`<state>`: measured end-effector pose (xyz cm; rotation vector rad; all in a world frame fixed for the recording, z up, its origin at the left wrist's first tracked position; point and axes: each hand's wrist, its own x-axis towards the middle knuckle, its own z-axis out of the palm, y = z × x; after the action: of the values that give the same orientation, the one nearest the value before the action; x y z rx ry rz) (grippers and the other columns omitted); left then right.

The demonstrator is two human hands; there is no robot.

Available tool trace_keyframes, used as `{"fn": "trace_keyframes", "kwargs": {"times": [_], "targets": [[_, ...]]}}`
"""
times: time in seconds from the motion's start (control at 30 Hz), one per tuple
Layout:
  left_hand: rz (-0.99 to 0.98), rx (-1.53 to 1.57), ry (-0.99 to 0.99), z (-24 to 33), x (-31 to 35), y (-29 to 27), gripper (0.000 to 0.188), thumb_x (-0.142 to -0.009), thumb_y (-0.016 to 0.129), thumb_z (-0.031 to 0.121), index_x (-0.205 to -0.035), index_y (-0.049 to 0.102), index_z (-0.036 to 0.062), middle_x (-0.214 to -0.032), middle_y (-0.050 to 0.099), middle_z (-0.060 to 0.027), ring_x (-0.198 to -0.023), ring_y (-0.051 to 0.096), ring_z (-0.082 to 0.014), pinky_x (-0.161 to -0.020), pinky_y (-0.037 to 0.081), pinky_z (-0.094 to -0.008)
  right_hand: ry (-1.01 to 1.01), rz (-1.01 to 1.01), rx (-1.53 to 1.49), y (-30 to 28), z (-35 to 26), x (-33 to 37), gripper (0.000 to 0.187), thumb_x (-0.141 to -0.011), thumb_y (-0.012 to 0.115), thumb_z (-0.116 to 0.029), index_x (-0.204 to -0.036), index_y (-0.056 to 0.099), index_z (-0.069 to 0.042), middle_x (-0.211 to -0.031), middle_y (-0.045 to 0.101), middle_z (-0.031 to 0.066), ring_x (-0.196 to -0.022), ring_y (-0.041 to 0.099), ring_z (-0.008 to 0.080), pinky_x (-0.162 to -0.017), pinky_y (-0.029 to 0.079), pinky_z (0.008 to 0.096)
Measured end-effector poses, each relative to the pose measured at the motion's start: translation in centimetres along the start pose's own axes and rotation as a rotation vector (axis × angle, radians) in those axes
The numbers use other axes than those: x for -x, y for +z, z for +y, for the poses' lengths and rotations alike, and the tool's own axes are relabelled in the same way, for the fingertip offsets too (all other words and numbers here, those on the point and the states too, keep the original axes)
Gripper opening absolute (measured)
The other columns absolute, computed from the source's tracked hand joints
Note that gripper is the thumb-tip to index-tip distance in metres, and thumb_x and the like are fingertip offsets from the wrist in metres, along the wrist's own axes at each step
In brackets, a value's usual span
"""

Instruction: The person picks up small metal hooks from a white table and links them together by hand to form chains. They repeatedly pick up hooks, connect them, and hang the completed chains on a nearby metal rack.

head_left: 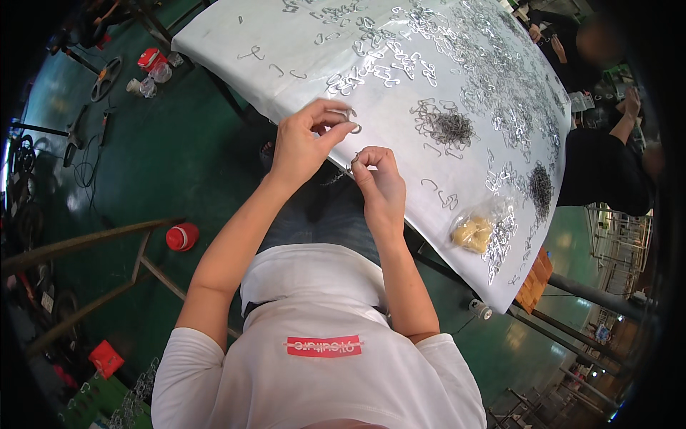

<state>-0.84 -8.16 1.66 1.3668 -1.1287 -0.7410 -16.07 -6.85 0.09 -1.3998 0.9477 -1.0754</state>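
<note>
My left hand pinches a curved metal hook between thumb and fingertips above the table's near edge. Just below and to the right, my right hand is closed on a small metal piece that looks like another hook; the fingers cover most of it. The two hands are close but apart. Beyond them, loose bent hooks are spread across the white-covered table. A denser dark heap of hooks lies to the right of my hands.
A clear bag with yellow contents rests near the table's right corner, beside shiny hooks. Co-workers in dark clothes sit along the far right side. A red container and a metal rail stand to my left.
</note>
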Motion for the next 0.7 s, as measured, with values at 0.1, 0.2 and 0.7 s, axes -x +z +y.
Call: {"fn": "trace_keyframes", "kwargs": {"times": [0.1, 0.2, 0.7], "targets": [[-0.03, 0.013, 0.002, 1.4, 1.6, -0.8, 0.008, -0.08, 0.074, 0.008, -0.088, 0.073, 0.0046, -0.079, 0.073, -0.0027, -0.067, 0.063, -0.0076, -0.059, 0.046, -0.0226, 0.027, 0.014, 0.014, 0.0, -0.1, 0.0, 0.006, -0.091, 0.062, -0.009, -0.091, 0.059, -0.004, -0.098, 0.056, 0.003, -0.078, 0.054, 0.0105, -0.062, 0.04, 0.0237], [-0.04, 0.028, 0.017, 2.5, 2.6, -1.1, 0.008, -0.08, 0.073, 0.006, -0.088, 0.073, 0.0045, -0.081, 0.072, -0.0032, -0.068, 0.063, -0.0088, -0.06, 0.046, -0.023, -0.007, 0.026, 0.0, 0.3, -0.1, -0.2, 0.007, -0.09, 0.063, -0.01, -0.091, 0.059, -0.003, -0.098, 0.056, 0.0028, -0.079, 0.054, 0.0109, -0.062, 0.04, 0.0238], [0.006, 0.005, 0.044, 1.8, 3.9, -2.3, 0.009, -0.078, 0.074, 0.002, -0.086, 0.072, 0.0048, -0.079, 0.068, -0.0015, -0.067, 0.057, -0.0091, -0.057, 0.044, -0.0234, -0.108, 0.12, 1.189, -9.6, 6.5, -12.2, 0.046, -0.089, 0.064, -0.031, -0.127, 0.056, -0.005, -0.136, 0.05, 0.0179, -0.125, 0.047, 0.0379, -0.103, 0.038, 0.0449]]}}
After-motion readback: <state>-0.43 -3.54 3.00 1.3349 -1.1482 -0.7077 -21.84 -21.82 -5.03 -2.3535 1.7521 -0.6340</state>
